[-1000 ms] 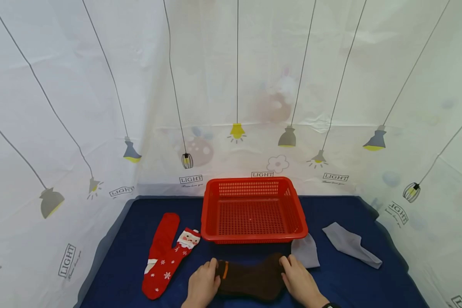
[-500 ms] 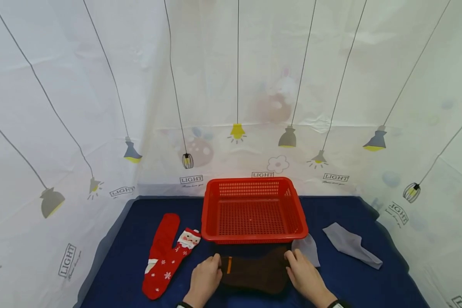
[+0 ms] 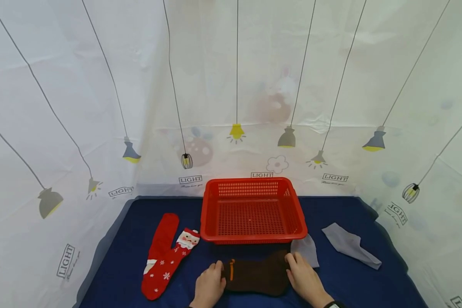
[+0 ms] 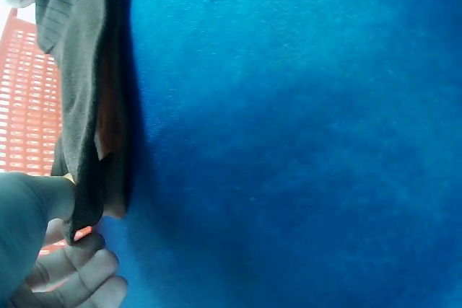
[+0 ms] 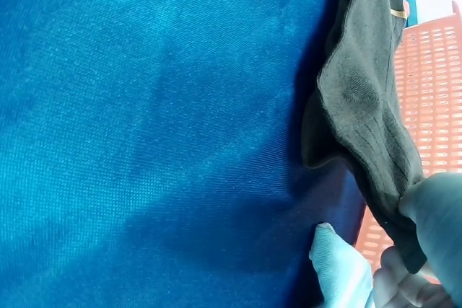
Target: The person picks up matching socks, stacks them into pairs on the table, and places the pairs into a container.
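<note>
A dark brown sock [image 3: 258,277] with an orange stripe near one end stretches sideways between both hands, in front of the basket. My left hand [image 3: 209,284] pinches the striped end; in the left wrist view, the thumb and fingers close on the fabric edge [image 4: 85,131]. At the other end, my right hand [image 3: 306,279] pinches the sock, and the right wrist view shows the cloth [image 5: 368,99] hanging lengthwise from the grip. A second dark layer shows beneath in the wrist views; whether it is another sock I cannot tell.
An upright red plastic basket [image 3: 254,238] stands behind the hands. Left of it lie red Christmas socks, one plain-topped [image 3: 164,233], one with a Santa face [image 3: 167,268]. One grey sock [image 3: 307,250] sits partly behind my right hand; another [image 3: 350,244] lies farther right.
Both hands have shifted slightly to the right with the brown sock, the left hand more than the right. The sock's lower edge sits a little higher. The basket and other socks stay put.
</note>
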`<state>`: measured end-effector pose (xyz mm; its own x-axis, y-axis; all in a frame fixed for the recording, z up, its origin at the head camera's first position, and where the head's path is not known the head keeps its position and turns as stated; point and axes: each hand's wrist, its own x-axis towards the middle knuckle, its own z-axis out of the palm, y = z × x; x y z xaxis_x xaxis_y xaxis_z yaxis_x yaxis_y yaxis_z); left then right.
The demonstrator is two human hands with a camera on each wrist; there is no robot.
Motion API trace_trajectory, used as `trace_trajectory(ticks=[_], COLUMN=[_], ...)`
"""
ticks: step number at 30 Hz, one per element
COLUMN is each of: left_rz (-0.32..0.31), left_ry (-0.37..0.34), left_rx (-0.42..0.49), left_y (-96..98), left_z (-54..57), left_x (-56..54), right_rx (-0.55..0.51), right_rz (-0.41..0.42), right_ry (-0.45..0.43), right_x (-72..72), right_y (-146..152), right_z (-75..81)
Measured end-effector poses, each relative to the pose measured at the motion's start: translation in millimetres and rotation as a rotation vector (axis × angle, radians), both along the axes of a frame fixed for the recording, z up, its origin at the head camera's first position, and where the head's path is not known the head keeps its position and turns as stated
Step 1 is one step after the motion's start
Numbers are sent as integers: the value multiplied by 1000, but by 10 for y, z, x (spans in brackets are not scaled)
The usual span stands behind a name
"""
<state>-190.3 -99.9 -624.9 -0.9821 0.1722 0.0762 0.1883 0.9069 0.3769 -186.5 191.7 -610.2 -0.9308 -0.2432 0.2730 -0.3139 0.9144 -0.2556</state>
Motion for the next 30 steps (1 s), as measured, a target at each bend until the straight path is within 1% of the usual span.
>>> trace_trajectory(ticks=[3, 6, 11, 15, 19, 23, 25, 28, 30], left_rz=[7, -4, -10, -7, 0, 15, 16, 13, 16], left_ry=[16, 31, 22, 56, 65, 89, 90, 74, 52], left_rx=[-16, -37, -61, -74, -66, -15, -2, -7, -26], left_y=[15, 42, 110, 158, 199, 228, 239, 247, 247], left_z=[-30, -48, -70, -79, -41, 21, 39, 44, 27], left_x=[-1, 2, 7, 3, -14, -38, -55, -68, -68], right_rx=[6, 14, 23, 19, 18, 13, 9, 8, 11], right_rz=[5, 7, 4, -6, -16, -13, -12, -10, -10], right_ry=[8, 10, 14, -2, -34, -50, -52, -50, -53], right_x=[-1, -1, -1, 5, 14, 6, 2, -1, -1], right_y=[12, 24, 42, 48, 52, 57, 62, 72, 78], right_z=[-23, -42, -93, -135, -169, -177, -175, -176, -187])
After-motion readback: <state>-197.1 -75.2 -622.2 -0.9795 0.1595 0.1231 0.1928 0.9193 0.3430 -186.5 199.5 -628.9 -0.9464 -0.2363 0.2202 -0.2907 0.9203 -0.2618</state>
